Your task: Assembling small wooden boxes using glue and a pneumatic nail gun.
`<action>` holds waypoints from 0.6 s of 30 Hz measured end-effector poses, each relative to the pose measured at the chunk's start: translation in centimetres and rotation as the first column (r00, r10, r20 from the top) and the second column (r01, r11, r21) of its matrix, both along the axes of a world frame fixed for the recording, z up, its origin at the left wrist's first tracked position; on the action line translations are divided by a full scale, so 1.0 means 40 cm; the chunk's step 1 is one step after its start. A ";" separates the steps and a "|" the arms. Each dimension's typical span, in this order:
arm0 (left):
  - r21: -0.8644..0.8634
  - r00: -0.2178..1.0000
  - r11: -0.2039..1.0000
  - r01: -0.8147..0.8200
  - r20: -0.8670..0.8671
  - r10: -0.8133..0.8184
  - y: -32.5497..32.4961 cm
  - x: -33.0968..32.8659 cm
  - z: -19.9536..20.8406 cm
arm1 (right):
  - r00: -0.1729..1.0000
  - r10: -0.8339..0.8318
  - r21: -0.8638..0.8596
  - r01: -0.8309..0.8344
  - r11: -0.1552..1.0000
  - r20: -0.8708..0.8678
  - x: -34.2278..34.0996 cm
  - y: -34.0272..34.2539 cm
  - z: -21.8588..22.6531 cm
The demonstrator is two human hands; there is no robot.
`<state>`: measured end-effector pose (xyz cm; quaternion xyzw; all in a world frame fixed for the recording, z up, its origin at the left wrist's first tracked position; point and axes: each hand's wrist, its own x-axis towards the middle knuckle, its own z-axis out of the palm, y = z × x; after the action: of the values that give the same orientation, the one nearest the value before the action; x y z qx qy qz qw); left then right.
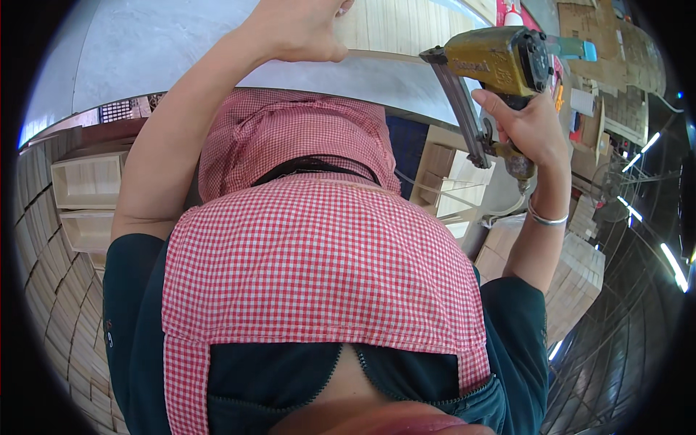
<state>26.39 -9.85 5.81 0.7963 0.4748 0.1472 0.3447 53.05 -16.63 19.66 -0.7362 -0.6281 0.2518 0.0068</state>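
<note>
My right hand [535,129] is wrapped round the handle of a pneumatic nail gun [484,59] with a worn gold-coloured body and a long dark magazine. Its nose points left, near the right end of a pale wooden board [406,27] on the grey-white worktop [170,47]. At the board's left end is my left hand [308,29], thumb along the near edge and a fingertip bent in over the wood. It appears to grip the board, though the upper picture edge cuts off most of its fingers.
A white-and-red bottle [513,14] stands behind the nail gun. Pale wooden boxes [88,181] are stacked low on the left, with more wooden pieces [464,181] below the worktop on the right. An air hose [507,210] hangs from the gun's handle. Cardboard [591,36] lies at far right.
</note>
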 end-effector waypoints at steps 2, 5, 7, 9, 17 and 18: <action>0.001 1.000 1.000 0.002 0.008 -0.002 -0.012 -0.029 -0.001 | 0.998 0.029 -0.012 -0.028 1.000 0.053 -0.022 -0.008 0.004; 0.063 0.997 0.997 0.037 0.063 -0.040 -0.031 -0.094 -0.010 | 0.984 0.175 0.164 -0.167 0.972 -0.039 -0.020 -0.024 -0.002; 0.076 0.997 0.996 0.035 0.070 -0.041 -0.028 -0.113 -0.008 | 0.968 0.238 0.220 -0.217 0.951 -0.076 -0.029 -0.021 0.005; -0.037 0.992 0.999 0.033 0.122 -0.028 -0.016 -0.121 -0.006 | 0.972 0.198 0.185 -0.173 0.967 -0.124 -0.054 -0.026 0.025; -0.101 0.970 0.990 0.095 0.233 -0.069 -0.024 -0.069 0.093 | 0.859 0.384 0.282 -0.297 0.913 -0.339 -0.087 -0.025 0.070; -0.106 0.969 0.991 0.080 0.242 -0.053 -0.027 -0.056 0.104 | 0.865 0.373 0.262 -0.295 0.919 -0.335 -0.084 -0.026 0.080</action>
<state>24.17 -10.91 9.97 0.7672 0.4105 0.2027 0.4491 49.68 -17.67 22.85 -0.5486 -0.7555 0.3212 0.1585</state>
